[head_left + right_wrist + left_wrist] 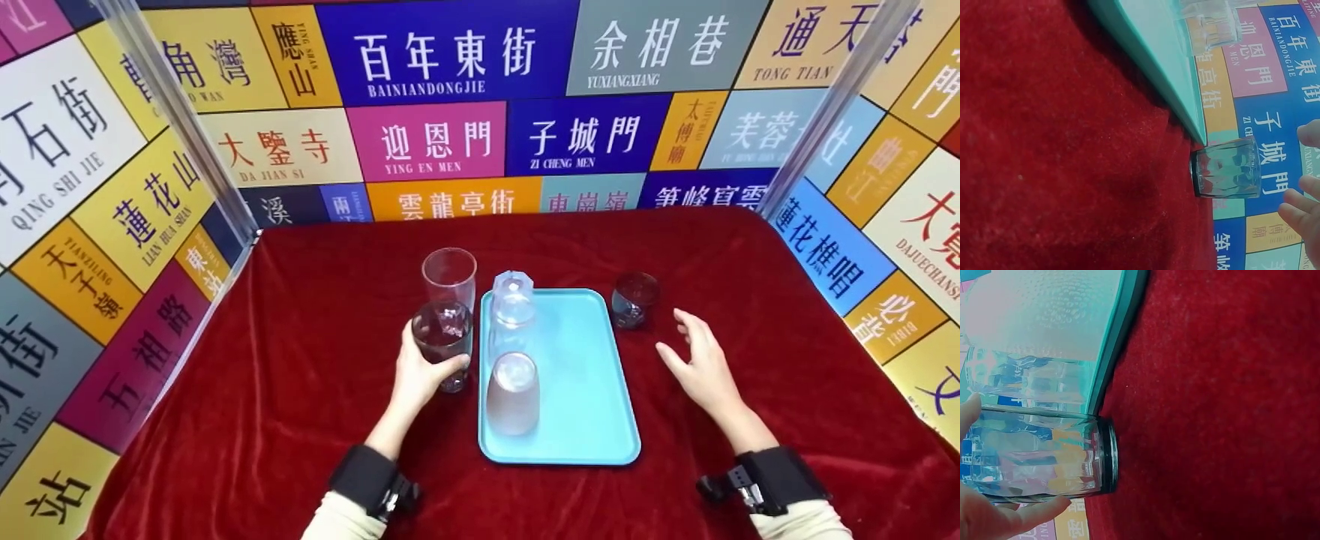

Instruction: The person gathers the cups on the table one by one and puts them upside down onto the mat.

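My left hand (420, 371) grips a tall dark-tinted drinking glass (442, 337), upright with its mouth up, just left of the turquoise tray (577, 420). In the left wrist view, thumb and fingers lie on opposite sides of this glass (1033, 455), whose thick base is close to the red cloth. My right hand (705, 364) is apart from everything, fingers and thumb spread. Nearest to it stands a short dark-tinted glass (634, 301), upright beyond the tray's right edge; the right wrist view shows this short glass (1227, 169) on the cloth.
On the tray's left side stand an upside-down frosted glass (514, 397) and, behind it, clear glassware (513, 307). A tall clear glass (448, 274) stands behind the one in my left hand. Red cloth (337, 300) covers the table, with sign-printed walls (427, 139) around it.
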Available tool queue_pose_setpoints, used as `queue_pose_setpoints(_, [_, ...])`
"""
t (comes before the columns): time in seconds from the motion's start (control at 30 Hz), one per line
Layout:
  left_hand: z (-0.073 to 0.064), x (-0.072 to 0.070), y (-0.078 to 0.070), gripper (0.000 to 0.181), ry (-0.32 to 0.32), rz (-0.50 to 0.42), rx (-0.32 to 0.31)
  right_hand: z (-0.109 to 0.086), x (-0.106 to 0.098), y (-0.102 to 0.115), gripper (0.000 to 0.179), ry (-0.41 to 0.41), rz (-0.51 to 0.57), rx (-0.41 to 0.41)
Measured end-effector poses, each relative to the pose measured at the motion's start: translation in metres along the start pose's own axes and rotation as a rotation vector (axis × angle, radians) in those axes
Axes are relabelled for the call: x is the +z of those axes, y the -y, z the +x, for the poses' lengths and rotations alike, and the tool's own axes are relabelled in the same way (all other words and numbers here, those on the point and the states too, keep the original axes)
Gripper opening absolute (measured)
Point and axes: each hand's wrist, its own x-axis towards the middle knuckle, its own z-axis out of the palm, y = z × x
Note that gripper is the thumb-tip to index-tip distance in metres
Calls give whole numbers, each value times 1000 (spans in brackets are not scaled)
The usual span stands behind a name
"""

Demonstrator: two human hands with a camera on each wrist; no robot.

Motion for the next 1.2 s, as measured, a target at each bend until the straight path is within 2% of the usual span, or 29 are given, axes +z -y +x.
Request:
queue_pose_setpoints(0.17, [0,-5,-5,96,9,22,-15,0,-1,1,53,-2,4,12])
queue_pose_setpoints(0.3, [0,-13,-16,96,12,42,-28,0,-2,2,53,3,-1,0])
queue_pose_setpoints(0.5, [4,-29,-46,96,38,2,-39,1,-3,5,54,7,2,-14])
queue_pose_setpoints(0.73, [3,-42,-85,92,103,-100,2,1,-1,9,53,8,-4,-38])
queue_pose_setpoints(0.9, [2,-39,-110,89,121,-228,69,3,-1,19,55,15,2,-46])
queue_pose_setpoints(1.03, [2,-30,-128,84,154,-417,111,7,-1,35,57,17,18,-70])
queue_pose_setpoints(1.13, [2,-21,-139,81,208,-547,102,10,0,51,59,20,36,-114])
queue_pose_setpoints(1.2, [2,-15,-145,79,258,-587,68,13,1,63,59,20,52,-150])
